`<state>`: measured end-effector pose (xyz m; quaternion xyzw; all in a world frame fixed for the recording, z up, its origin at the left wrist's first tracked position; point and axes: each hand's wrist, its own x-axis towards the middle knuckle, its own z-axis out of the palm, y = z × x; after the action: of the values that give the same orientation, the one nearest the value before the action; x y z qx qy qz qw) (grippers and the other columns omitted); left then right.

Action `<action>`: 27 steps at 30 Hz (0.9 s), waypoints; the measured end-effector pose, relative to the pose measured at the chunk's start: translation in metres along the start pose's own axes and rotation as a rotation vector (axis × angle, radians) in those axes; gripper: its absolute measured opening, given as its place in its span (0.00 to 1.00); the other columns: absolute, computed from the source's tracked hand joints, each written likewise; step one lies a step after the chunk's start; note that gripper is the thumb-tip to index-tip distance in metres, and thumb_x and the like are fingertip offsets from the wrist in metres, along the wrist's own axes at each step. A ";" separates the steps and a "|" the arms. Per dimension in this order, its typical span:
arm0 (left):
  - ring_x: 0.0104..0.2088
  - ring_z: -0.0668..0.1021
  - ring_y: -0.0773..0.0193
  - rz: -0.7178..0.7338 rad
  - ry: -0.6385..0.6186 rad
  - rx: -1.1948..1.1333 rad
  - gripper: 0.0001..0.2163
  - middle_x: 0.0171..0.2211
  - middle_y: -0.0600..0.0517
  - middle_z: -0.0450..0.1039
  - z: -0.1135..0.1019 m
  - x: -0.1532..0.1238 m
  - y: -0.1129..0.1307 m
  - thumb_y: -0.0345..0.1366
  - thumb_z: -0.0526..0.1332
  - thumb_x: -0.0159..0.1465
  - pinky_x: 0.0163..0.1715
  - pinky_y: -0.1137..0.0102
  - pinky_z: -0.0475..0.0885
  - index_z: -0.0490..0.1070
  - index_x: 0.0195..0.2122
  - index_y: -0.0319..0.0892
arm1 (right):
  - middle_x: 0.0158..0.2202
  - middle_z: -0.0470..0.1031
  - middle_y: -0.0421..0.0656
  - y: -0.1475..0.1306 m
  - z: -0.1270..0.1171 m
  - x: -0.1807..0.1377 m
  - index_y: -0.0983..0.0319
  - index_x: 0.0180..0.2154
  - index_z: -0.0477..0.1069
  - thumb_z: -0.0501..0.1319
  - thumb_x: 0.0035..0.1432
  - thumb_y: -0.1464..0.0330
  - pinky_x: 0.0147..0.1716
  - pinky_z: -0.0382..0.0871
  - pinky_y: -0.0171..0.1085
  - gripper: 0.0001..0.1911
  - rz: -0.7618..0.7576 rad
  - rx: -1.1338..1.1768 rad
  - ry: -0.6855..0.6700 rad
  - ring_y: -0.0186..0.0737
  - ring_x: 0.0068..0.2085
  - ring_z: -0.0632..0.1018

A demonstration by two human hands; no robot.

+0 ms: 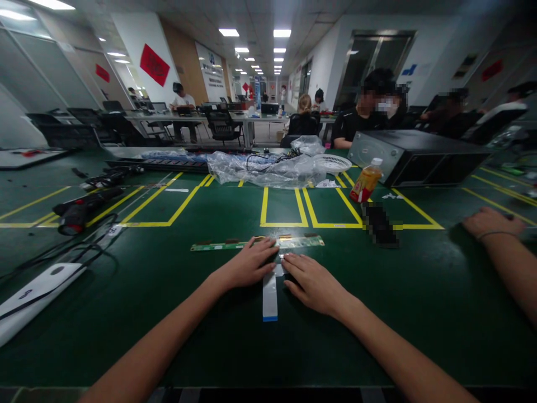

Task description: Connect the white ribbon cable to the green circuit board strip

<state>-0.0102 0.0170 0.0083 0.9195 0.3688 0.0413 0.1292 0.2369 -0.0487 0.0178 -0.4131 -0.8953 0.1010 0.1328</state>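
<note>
A long thin green circuit board strip lies across the green table. A white flat ribbon cable with a blue end runs from the board's middle toward me. My left hand rests fingers down on the board at the cable's connector. My right hand lies beside it, fingertips pressed at the top of the cable. Both hands have fingers stretched fairly flat; what the fingertips pinch, if anything, is hidden.
Another person's arm rests on the table at right. A juice bottle, a dark box, crumpled plastic wrap and a white fan grille sit farther back. A torch-like tool and cables lie left.
</note>
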 end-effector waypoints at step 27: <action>0.72 0.55 0.55 0.184 0.037 0.098 0.25 0.72 0.45 0.51 0.008 0.001 0.025 0.42 0.45 0.75 0.70 0.55 0.47 0.53 0.71 0.41 | 0.59 0.75 0.53 0.017 -0.001 0.011 0.62 0.56 0.73 0.53 0.66 0.73 0.61 0.67 0.54 0.20 0.079 0.170 0.253 0.49 0.60 0.75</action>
<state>0.0089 -0.0011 0.0077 0.9538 0.2868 0.0518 0.0730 0.2426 -0.0289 0.0156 -0.4449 -0.8425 0.1286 0.2751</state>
